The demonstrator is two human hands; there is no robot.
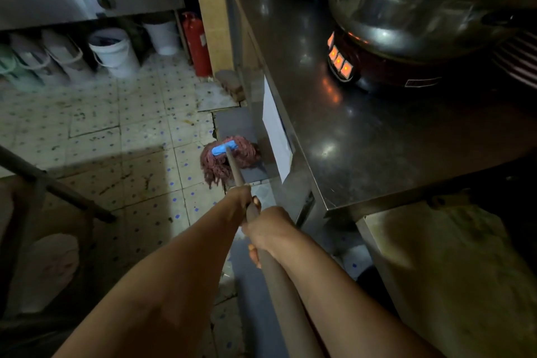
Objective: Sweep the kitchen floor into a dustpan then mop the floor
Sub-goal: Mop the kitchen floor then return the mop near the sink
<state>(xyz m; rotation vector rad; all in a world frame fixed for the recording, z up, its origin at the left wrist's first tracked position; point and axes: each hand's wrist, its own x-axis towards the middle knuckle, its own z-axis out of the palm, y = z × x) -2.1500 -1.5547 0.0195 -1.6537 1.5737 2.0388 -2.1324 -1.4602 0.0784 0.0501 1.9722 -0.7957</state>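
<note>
Mop head (pixel 229 158): reddish strings under a blue clamp, set down on the tiled floor (pixel 122 136) right at the foot of the steel bench (pixel 363 136), partly on a grey patch by a broken tile edge
Snag risk: the strings could be caught on that cracked tile lip or against the bench leg (pixel 302 206) if the head is pushed further in; a jerk back would likely be needed
Knock risk: the handle (pixel 279 285) is angled close beside the bench corner, so a wide pull could be expected to bang it against the steel edge
Heat nearby: a cooker (pixel 377 67) with glowing orange lights is carried on the bench under a large steel pot (pixel 421 0); a raised elbow on that side could be brought near it
Slip risk: wet tiles underfoot are to be reckoned with once this stretch is mopped
Left hand (pixel 239 202): placed further down the handle, fingers wrapped round it, arm stretched forward
Right hand (pixel 266 231): just behind the left, fingers curled round the handle, thumb tip seen below, wrist bent inward
Stage: mopping judged under way; no dustpan is seen
</note>
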